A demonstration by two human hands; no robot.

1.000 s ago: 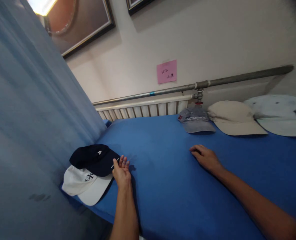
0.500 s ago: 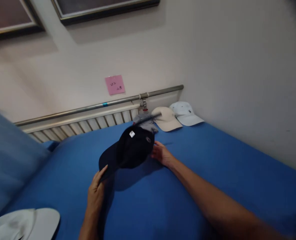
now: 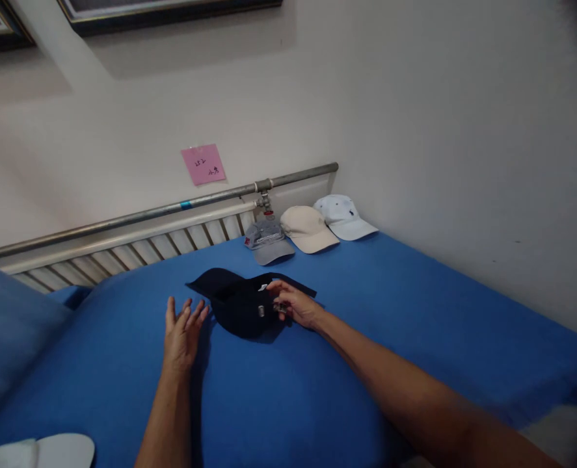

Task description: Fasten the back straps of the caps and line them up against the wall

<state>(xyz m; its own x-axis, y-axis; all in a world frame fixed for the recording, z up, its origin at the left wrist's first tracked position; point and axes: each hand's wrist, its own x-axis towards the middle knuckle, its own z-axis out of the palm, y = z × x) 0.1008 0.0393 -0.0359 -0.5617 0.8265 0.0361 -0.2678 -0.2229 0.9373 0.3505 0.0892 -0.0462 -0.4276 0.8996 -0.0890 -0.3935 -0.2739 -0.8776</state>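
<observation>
A dark navy baseball cap (image 3: 242, 312) lies on its side on the blue-covered surface (image 3: 288, 396), its brim pointing left. Its loose strap (image 3: 293, 285) stretches out to the right. My right hand (image 3: 295, 305) pinches the back edge of the cap by a small metal buckle (image 3: 279, 307). Just left of the cap, my left hand (image 3: 183, 335) is raised with fingers spread, holding nothing. Part of the cap's inside, with a white label (image 3: 263, 286), shows near my right fingertips.
Against the wall stand a grey cap (image 3: 268, 242), a beige cap (image 3: 310, 229) and a white cap (image 3: 345, 218). Another white cap (image 3: 66, 450) is cut off at the lower left. Behind are a radiator (image 3: 136, 250), a metal pipe (image 3: 161, 211) and a pink note (image 3: 203, 164).
The navy cap has come down from the air and turned over onto the surface. My left hand has let go of its brim; my right hand has taken hold of its back edge.
</observation>
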